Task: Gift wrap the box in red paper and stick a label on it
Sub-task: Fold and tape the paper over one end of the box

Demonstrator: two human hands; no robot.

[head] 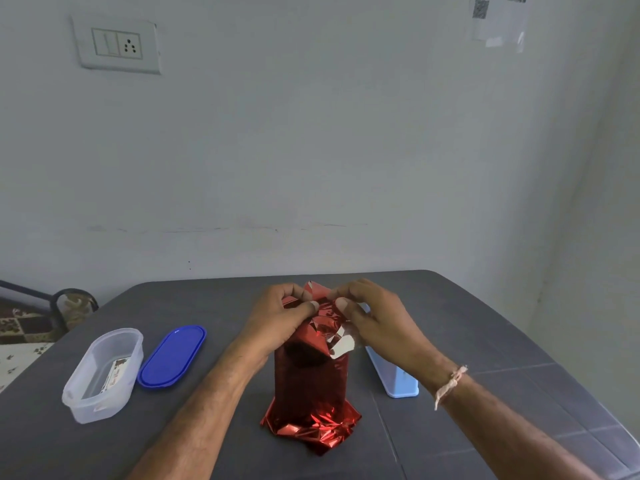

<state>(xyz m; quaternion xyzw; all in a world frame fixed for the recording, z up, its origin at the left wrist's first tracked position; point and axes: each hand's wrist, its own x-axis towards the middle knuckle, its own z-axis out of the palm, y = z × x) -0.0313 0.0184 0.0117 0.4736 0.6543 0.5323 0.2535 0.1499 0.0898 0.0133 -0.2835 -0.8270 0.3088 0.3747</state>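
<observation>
Already the box [308,379] stands upright mid-table, its sides covered in red paper [313,429]. The left hand [280,317] and right hand [375,318] both pinch the loose paper at its top end, fingers and thumbs clamped on the folds. Roughly half done, I judge: the top is unclosed, the bottom flares crumpled, and a likely label [116,372] lies in the tub [78,407] at left, unstuck

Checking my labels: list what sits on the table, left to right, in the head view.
In order: clear tub, blue lid, red-wrapped box, light blue container.
</observation>
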